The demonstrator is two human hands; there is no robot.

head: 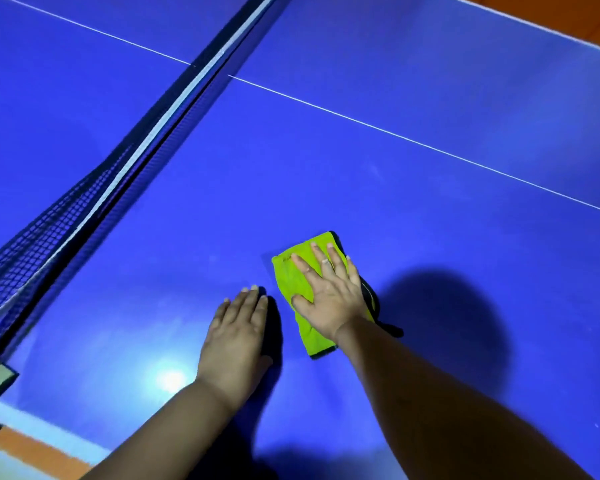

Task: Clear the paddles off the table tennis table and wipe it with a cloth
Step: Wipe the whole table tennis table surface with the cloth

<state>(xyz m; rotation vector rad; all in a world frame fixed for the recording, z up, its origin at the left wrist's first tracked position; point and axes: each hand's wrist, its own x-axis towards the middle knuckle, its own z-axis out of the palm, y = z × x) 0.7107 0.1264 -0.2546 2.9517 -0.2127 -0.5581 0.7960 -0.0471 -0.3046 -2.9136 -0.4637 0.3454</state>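
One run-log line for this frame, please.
phase: wiping | right hand: pressed flat on green cloth | left hand: flat on table, beside cloth

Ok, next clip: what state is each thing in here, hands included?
green cloth: folded, flat on the table under the right hand.
right hand: flat, fingers spread, pressing the cloth.
left hand: flat on bare table beside the cloth.
net: upright, stretched across the table.

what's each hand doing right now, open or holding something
Left hand: open, palm flat on the blue table, holding nothing.
Right hand: open, straight fingers pressing the green cloth flat on the table.
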